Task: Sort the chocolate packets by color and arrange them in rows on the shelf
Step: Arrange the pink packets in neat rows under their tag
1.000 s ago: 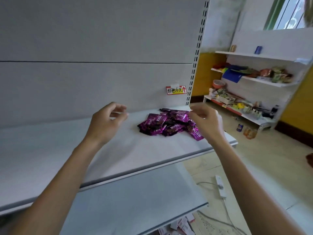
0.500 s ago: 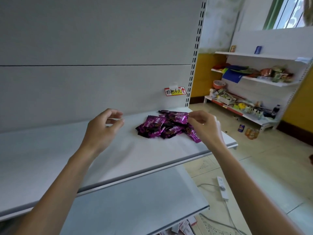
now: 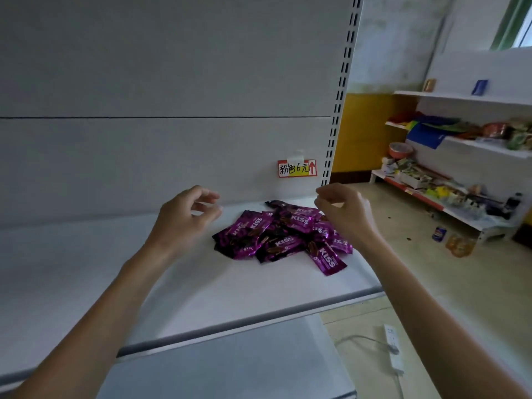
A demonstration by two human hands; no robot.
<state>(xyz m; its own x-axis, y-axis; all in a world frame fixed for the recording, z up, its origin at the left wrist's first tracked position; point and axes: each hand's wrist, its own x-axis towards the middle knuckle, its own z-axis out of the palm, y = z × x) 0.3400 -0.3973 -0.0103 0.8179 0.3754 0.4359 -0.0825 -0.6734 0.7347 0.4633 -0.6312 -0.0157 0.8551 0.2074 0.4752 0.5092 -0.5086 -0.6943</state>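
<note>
The right hand now sits higher, lifted off the right edge of the packet pile. The front packet it covered lies in full view on the shelf. The left hand is closer to the pile.

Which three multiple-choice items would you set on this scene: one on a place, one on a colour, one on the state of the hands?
1. Where does the pile of packets lie?
A. on the upper shelf, below the price label
B. on the lower board
C. on the floor

2. What colour are the packets?
A. green
B. purple
C. yellow

3. What do the left hand and the right hand hold?
A. one packet each
B. one packet, in the right hand only
C. nothing

Key:
1 A, since the pile sits near the shelf's right end, just under the label.
2 B, since every wrapper in sight is purple.
3 C, since both hands hover with loosely curled fingers and no packet between them.
</note>
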